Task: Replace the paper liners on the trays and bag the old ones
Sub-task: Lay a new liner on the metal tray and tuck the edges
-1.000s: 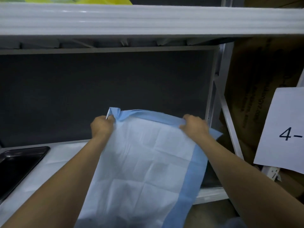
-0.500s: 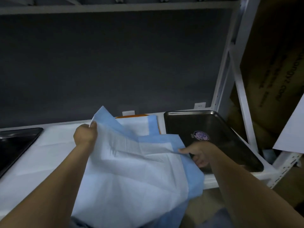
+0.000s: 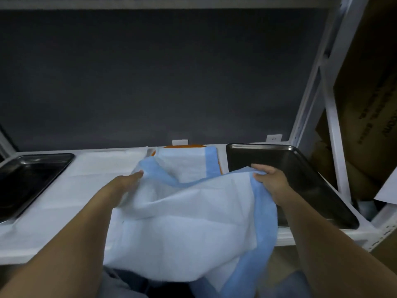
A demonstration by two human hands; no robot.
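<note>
One liner | right hand pinches blue edge | left hand fingers straight at corner, grip hidden

Left hand and right hand hold blue-edged liner sagging between; right hand over dark tray.

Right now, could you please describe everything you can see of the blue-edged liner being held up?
The liner is a soft white paper-like sheet with a blue border and crossing fold creases. Rumpled and sagging, it hangs above the shelf, its lower part draping past the front edge. The left grip holds its far left corner; the right grip curls over its far right edge.
</note>
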